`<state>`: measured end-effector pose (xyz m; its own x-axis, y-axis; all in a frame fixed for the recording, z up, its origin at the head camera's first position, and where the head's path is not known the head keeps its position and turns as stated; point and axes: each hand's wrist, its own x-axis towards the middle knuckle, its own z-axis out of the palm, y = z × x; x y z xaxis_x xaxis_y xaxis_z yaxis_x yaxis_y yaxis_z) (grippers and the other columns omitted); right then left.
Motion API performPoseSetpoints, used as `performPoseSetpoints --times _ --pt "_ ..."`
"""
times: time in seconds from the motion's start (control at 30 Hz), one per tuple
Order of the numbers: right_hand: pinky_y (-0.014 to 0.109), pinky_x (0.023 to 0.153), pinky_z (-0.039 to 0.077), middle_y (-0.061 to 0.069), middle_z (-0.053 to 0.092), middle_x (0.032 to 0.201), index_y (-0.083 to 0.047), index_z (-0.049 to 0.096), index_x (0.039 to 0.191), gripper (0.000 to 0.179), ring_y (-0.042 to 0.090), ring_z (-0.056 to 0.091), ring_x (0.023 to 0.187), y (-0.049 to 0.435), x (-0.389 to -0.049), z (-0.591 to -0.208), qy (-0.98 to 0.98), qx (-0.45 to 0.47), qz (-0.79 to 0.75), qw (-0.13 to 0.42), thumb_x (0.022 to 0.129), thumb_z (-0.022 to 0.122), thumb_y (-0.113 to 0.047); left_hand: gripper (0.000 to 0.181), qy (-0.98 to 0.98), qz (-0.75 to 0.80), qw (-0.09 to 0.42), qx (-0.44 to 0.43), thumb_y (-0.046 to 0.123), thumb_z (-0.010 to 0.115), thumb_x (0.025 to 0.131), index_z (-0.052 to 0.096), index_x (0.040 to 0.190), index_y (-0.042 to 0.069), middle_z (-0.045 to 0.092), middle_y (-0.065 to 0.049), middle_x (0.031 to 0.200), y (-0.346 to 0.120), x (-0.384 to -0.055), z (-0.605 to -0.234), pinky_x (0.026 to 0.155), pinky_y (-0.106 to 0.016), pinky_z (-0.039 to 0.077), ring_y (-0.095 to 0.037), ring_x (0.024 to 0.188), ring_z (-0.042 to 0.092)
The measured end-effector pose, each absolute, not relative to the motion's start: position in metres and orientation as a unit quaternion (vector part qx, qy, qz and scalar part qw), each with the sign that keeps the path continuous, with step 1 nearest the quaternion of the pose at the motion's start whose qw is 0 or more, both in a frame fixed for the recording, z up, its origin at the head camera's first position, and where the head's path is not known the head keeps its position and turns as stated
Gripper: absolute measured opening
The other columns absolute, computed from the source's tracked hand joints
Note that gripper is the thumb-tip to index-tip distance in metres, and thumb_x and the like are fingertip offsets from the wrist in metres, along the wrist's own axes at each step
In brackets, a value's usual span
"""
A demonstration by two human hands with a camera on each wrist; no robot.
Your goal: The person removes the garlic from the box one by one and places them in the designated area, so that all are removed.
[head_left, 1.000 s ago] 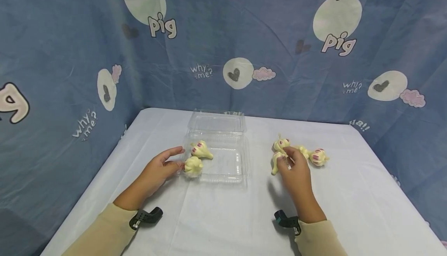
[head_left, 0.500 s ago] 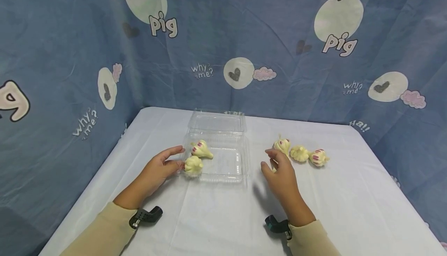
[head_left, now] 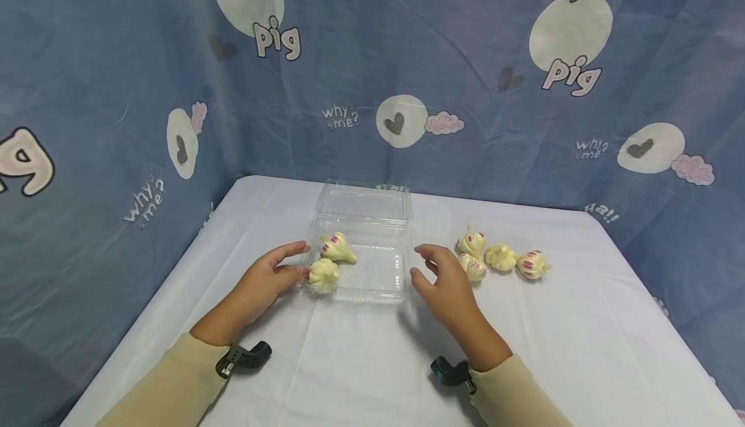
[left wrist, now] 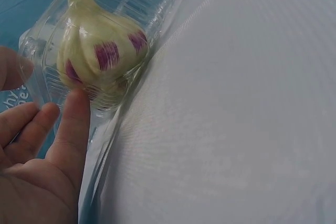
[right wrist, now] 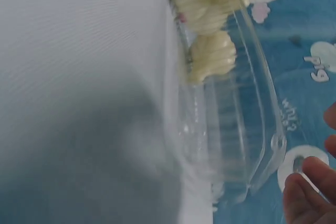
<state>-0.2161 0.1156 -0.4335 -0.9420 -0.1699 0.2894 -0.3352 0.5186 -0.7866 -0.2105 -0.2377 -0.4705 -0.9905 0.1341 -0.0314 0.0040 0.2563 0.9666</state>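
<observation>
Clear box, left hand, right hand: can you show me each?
Clear box (head_left: 374,269), head view, on its bare floor.
Left hand (head_left: 263,288), head view, mid-hand.
Right hand (head_left: 449,288), head view, mid-hand.

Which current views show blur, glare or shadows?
Right wrist: both garlic bulbs look smeared, with a broad soft shadow on the white tablecloth. Left wrist: glare streaks the clear plastic container. Head: fairly sharp, soft shadow near the right hand.

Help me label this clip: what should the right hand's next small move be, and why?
Probably to take the clear container lightly by its right edge: the right hand is empty and just beside that edge, while the left hand touches the opposite side.
</observation>
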Motion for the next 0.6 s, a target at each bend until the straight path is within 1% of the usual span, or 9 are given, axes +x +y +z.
performPoseSetpoints --times 0.23,0.43,0.6 --pt "0.039 0.109 0.051 0.009 0.064 0.132 -0.008 0.065 0.131 0.037 0.029 0.06 0.132 0.101 -0.218 -0.431 -0.874 0.161 0.453 0.076 0.095 0.072 -0.015 0.059 0.792 0.606 0.055 0.046 0.016 0.062 0.106 0.041 0.16 0.011 0.043 -0.011 0.164 -0.237 -0.21 -0.47 0.093 -0.02 0.054 -0.013 0.119 0.068" --pt "0.034 0.109 0.051 0.006 0.065 0.131 -0.007 0.065 0.131 0.036 0.021 0.061 0.129 0.089 -0.219 -0.428 -0.87 0.168 0.459 0.061 0.096 0.072 -0.015 0.059 0.792 0.607 0.053 0.048 0.016 0.061 0.106 0.04 0.16 0.009 0.042 -0.014 0.164 -0.237 -0.209 -0.468 0.092 -0.019 0.054 -0.012 0.118 0.068" --pt "0.036 0.109 0.051 0.008 0.064 0.133 -0.006 0.065 0.131 0.036 0.027 0.062 0.131 0.081 -0.218 -0.427 -0.865 0.176 0.468 0.049 0.097 0.072 -0.013 0.059 0.794 0.603 0.053 0.052 0.016 0.061 0.106 0.04 0.161 0.008 0.042 -0.015 0.163 -0.238 -0.209 -0.468 0.093 -0.018 0.053 -0.01 0.117 0.068"
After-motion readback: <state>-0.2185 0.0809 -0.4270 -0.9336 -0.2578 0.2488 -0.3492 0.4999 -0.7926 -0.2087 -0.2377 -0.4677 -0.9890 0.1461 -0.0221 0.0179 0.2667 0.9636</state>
